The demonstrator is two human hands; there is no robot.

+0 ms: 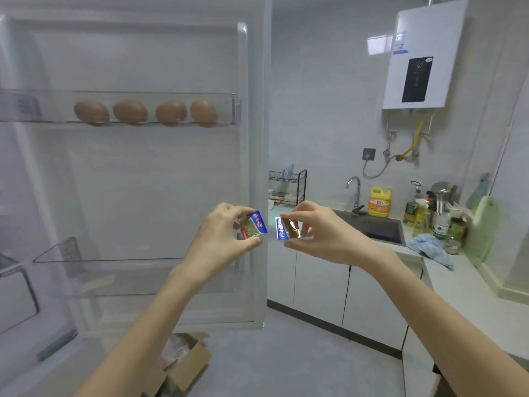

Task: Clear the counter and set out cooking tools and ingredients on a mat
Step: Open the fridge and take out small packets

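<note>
1. Both hands are up in front of me, at the edge of the open fridge door (253, 124). L hand (226, 233) pinches L packet (257, 224) betw thumb below and fingertips on top. The other fingers curl in behind it.
2. R hand (320, 233) does the same w/ R packet (286, 229): thumb under, index on the top edge, rest loosely curled.
3. Packets are small blue-and-gold foil wrappers; contents I can't tell. Both are held in the air, near each other but not touching, w/ a thin gap betw them. Each stands roughly upright, long axis top-to-bottom, and the L one leans a bit.
4. Four eggs (130, 111) sit in the door shelf, up and left of my L hand, well apart from it.
5. Key relation for the next move, my guess: the counter (458, 285) lies right of and beyond the hands, past the sink (380, 229). R hand is nearer; L would have to cross over. No mat in view, so I can't tell the exact drop spot.
6. Counter's right end is crowded w/ a blue cloth (429, 247), bottles (438, 222) and a green board (486, 227) leaning at the wall. It prob needs clearing first.
7. Stage, as I judge it: fetching ingredients, setting-out not yet begun. Risk: a fingertip-only hold on slick foil could slip as I turn.
</note>
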